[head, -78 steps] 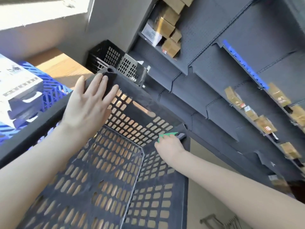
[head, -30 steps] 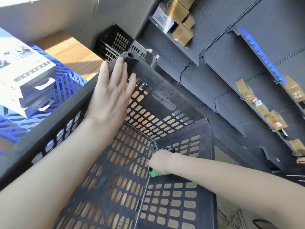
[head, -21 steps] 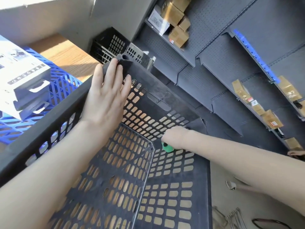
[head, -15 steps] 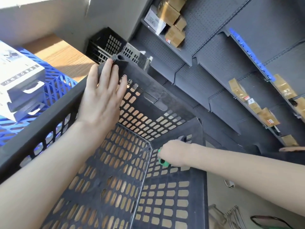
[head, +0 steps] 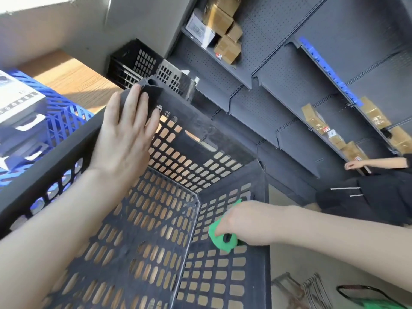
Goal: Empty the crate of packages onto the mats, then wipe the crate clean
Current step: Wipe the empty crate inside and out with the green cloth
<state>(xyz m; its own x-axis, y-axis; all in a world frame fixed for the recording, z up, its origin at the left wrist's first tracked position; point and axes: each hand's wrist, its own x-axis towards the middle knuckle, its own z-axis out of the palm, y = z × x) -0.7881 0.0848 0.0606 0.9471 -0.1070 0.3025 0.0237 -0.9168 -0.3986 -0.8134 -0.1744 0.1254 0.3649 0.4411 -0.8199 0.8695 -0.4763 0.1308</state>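
Observation:
A black perforated plastic crate point(head: 200, 132) fills the middle of the view, tilted, with nothing inside it. My left hand point(head: 124, 137) lies flat on its far left rim near the corner, fingers spread, steadying it. Inside the crate, my right hand point(head: 243, 221) presses a green cloth point(head: 219, 238) against the right inner wall, low down near the corner with the bottom. White packages point(head: 17, 108) lie on blue mats point(head: 62, 117) at the left.
Dark shelving point(head: 278, 90) with brown boxes rises at the right and behind the crate. A second black crate point(head: 133, 63) stands against the wall. Another person's arm point(head: 376, 163) reaches to a shelf at the far right. Wooden floor shows at the left.
My right hand has rubbed the green cloth up and down the right inner wall and now sits lower and nearer to me. My left hand has stayed on the rim.

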